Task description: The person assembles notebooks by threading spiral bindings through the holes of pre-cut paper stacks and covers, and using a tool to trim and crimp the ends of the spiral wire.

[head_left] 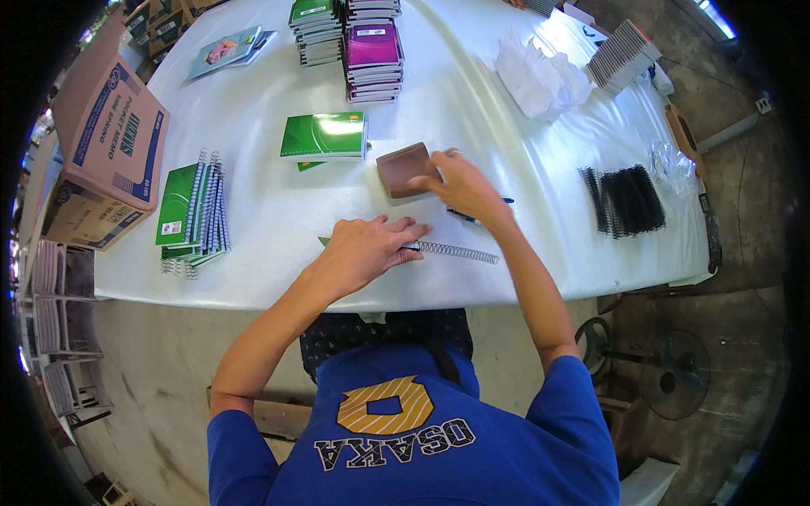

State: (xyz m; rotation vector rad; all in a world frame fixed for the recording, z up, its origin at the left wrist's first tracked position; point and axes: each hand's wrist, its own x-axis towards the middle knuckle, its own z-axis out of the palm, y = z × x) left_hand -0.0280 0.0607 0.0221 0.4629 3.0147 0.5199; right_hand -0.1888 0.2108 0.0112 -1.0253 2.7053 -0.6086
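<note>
My left hand [364, 251] lies over a small green notebook [324, 241] near the table's front edge, its fingers curled down on it and hiding most of it. From under those fingers a thin black wire coil [460, 251] runs out to the right along the table. A brown rectangular block, perhaps a wallet or case [405, 170], lies just beyond. My right hand [464, 187] grips its right side, thumb on top. Beneath the right wrist lies a dark blue pen [464, 217], partly covered.
Green notebooks [325, 137] lie behind my hands; tall stacks of green and purple notebooks [375, 46] stand farther back. Coil-bound notebooks [194, 211] and an open carton [110, 143] are at left. Black coils [623, 201], crumpled white paper [540, 76] and a grey stack [623, 57] sit right.
</note>
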